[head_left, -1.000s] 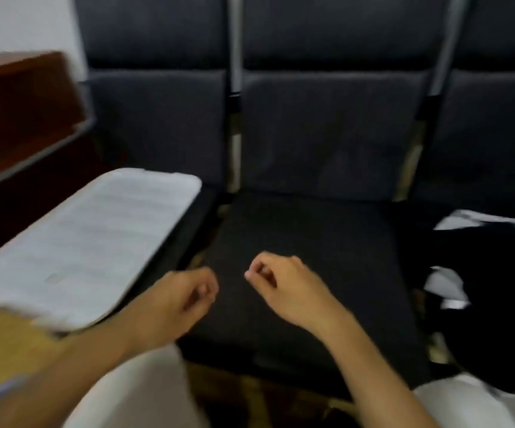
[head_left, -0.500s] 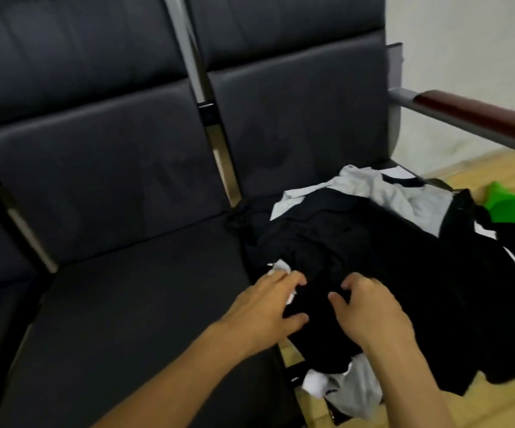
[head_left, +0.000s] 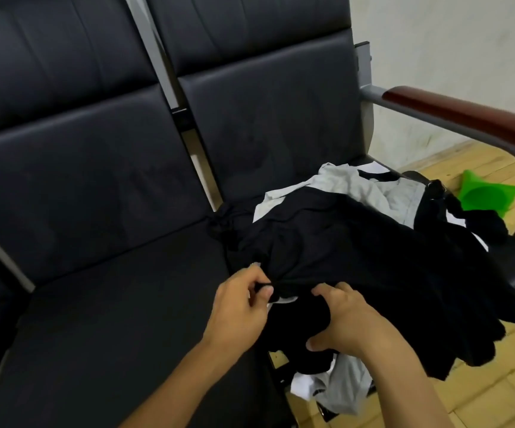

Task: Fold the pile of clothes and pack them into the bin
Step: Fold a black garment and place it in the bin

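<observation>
Left hand pinching, right hand gripping black garment

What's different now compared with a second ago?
The view swung right from the empty seat to the pile of clothes. Both hands moved onto it: the left hand now pinches black cloth and the right hand grips a black garment. The pile stays on its seat.

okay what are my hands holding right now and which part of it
Both grip the black garment atop the pile: left hand pinches its near edge, right hand clutches a bunched fold beside it.
</observation>
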A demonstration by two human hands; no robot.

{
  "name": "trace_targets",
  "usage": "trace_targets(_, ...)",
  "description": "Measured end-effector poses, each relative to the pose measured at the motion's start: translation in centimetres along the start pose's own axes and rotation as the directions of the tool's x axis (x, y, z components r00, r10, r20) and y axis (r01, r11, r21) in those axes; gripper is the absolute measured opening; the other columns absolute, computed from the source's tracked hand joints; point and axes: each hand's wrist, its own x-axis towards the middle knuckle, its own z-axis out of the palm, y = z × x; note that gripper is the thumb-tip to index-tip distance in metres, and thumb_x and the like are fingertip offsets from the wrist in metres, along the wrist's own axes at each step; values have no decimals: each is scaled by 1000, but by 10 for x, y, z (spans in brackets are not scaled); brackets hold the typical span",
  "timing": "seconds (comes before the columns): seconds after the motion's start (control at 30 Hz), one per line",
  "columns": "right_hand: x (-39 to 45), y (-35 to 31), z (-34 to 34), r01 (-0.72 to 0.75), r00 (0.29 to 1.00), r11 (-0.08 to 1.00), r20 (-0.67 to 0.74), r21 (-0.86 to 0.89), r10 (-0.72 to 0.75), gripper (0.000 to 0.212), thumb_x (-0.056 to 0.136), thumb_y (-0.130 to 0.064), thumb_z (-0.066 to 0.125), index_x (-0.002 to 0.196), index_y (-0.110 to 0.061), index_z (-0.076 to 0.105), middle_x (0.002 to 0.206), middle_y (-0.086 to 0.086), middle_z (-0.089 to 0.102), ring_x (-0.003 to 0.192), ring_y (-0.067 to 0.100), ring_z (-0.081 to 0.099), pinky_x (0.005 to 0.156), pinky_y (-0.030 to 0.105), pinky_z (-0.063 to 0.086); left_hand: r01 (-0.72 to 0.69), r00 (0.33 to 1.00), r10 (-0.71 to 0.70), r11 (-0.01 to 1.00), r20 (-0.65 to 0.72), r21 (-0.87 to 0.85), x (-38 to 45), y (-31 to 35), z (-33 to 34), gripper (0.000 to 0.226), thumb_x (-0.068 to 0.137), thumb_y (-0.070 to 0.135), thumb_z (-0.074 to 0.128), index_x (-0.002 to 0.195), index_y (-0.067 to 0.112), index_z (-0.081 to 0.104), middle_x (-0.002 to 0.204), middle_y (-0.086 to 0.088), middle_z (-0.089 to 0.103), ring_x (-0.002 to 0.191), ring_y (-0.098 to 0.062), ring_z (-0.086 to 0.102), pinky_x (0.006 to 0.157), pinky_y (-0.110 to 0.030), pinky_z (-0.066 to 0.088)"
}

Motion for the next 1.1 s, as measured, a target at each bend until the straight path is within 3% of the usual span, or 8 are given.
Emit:
trace_targets(0.1, -5, -6, 0, 50, 982, 994, -177, -93, -66, 76, 70, -40, 83, 132, -32, 40, 130, -1, 34, 125, 23, 38, 102, 38, 41, 81, 997, -69, 938, 45, -337, -11, 5, -28, 19, 103, 14, 47, 90, 22, 59, 84, -3, 57, 83, -8, 59, 79, -26, 54)
trace_targets(0.23, -6, -19, 1, 206, 874, 977, -438, -53, -208, 25, 86, -32, 70, 107, -27, 58, 111, -7, 56, 102, 19, 58, 78, 33, 50, 72, 971, -222, 624, -88, -778, -35, -1, -75, 27, 105, 12, 34, 92, 12, 57, 87, -16, 62, 91, -29, 66, 90, -44, 56)
trace_targets(0.43, -5, -64, 19, 466, 832, 873, -407, 145, -376, 17, 85, -37, 72, 72, -30, 64, 64, -10, 64, 58, 8, 61, 58, 33, 56, -139, 763, -479, 532, -433, -835, -87, -76, -185, 21, 96, 23, 56, 77, 26, 65, 81, 0, 63, 76, -10, 63, 68, -22, 56)
trace_targets(0.77, 29, -88, 53, 371, 920, 925, -106, -80, -378, 34, 86, -41, 71, 116, -27, 62, 113, -5, 60, 107, 13, 61, 94, 32, 52, 443, 105, -806, 563, -583, -698, -224, -218, -231, 30, 83, -9, 65, 76, 14, 48, 86, -20, 54, 49, -13, 53, 36, -11, 42)
trace_targets(0.87, 36, -109, 68, 367, 922, 906, -49, -210, -385, 52, 92, -43, 63, 138, -24, 46, 134, -3, 48, 123, 17, 51, 102, 30, 44, 699, 291, -797, 555, -530, -451, -222, -232, -235, 29, 75, 1, 75, 92, 12, 54, 98, -20, 58, 72, -28, 58, 63, -31, 55)
trace_targets(0.93, 39, -128, 84, 359, 929, 876, 29, -323, -370, 66, 93, -48, 58, 149, -25, 32, 148, -4, 38, 135, 20, 42, 108, 35, 40, 847, 513, -755, 523, -407, 98, -208, -232, -231, 29, 76, 27, 75, 94, 29, 53, 109, -6, 54, 102, -32, 58, 90, -43, 49)
trace_targets(1.0, 42, -148, 101, 364, 931, 858, 103, -363, -351, 78, 92, -52, 58, 155, -24, 20, 156, -3, 28, 143, 23, 32, 113, 38, 36, 724, 668, -707, 548, -232, 419, -188, -230, -223, 23, 87, 42, 66, 103, 37, 50, 117, 4, 46, 119, -24, 51, 99, -42, 42)
trace_targets(1.1, 46, -177, 120, 369, 930, 866, 144, -339, -339, 80, 92, -51, 59, 155, -24, 19, 154, 0, 32, 141, 23, 35, 111, 39, 39, 575, 772, -635, 686, -18, 445, -157, -238, -208, 39, 94, 47, 55, 128, 32, 43, 133, 8, 38, 130, -19, 40, 105, -42, 38)
